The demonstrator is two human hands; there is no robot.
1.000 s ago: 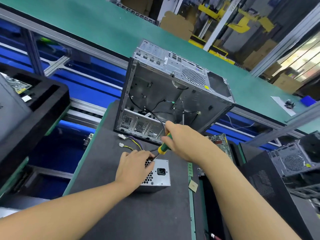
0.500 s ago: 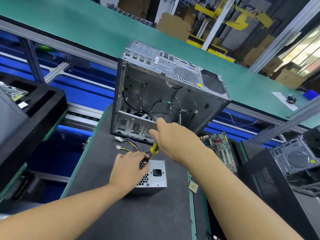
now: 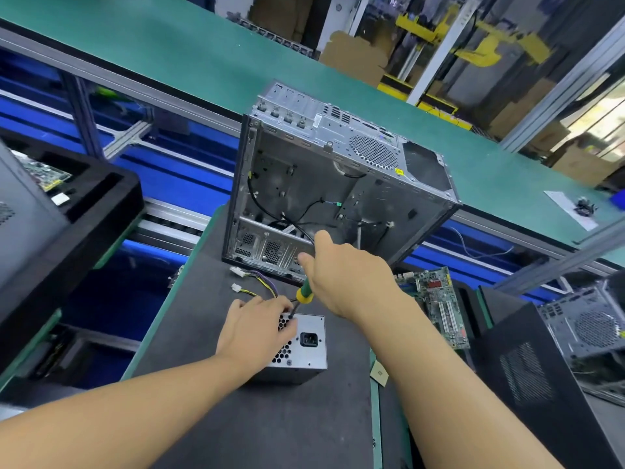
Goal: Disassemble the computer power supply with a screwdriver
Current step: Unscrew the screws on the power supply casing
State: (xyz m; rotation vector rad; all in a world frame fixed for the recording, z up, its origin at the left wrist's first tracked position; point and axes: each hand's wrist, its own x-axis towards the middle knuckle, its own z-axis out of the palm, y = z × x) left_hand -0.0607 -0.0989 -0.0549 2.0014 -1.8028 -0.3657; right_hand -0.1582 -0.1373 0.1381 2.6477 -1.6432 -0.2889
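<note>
gripping a green-and-yellow screwdriver (image 3: 303, 293) in curled fingers, the right hand (image 3: 345, 275) angles its thin shaft onto the boxy grey metal power supply (image 3: 306, 348), mid-way along the dark matte worktop (image 3: 270, 421); the left hand (image 3: 253, 330) holds its honeycomb-perforated face, fingers bent over the far edge.

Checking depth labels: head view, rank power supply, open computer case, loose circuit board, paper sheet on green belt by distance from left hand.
1. power supply, under the left hand, touching.
2. computer case, just behind it.
3. circuit board, off to the right.
4. paper sheet, far right on the green belt.
</note>
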